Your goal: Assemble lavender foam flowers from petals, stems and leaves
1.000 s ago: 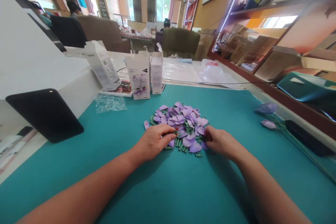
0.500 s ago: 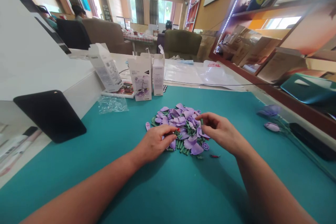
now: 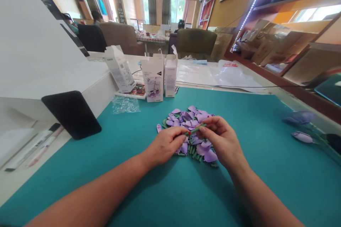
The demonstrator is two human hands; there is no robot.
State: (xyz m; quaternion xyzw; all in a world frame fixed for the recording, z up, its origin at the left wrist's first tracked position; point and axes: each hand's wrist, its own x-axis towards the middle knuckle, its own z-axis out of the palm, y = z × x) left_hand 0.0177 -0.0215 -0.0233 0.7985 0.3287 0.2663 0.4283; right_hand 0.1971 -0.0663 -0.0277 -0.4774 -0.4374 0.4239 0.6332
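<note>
A heap of purple petal pieces and green stem pieces [image 3: 210, 155] lies on the teal mat [image 3: 170, 191]. Just over the front of the heap, my left hand [image 3: 169, 143] pinches a small green piece with a red tip between thumb and fingers. My right hand [image 3: 222, 140] pinches a short green stem piece [image 3: 196, 129] and holds it slanted toward the left hand. The two pieces meet or nearly meet between my fingertips; whether they are joined I cannot tell. Part of the heap is hidden behind both hands.
White boxes [image 3: 152, 78] stand behind the heap, with a crumpled clear bag [image 3: 125, 105] in front. A black tablet-like panel [image 3: 71, 113] leans at left near pens [image 3: 32, 147]. A purple flower bud [image 3: 302, 137] lies at right. People sit farther back.
My right hand has moved left toward my left hand, bringing the green stem piece up to the red-tipped piece. The whole view has shifted, so the surroundings sit farther right.
</note>
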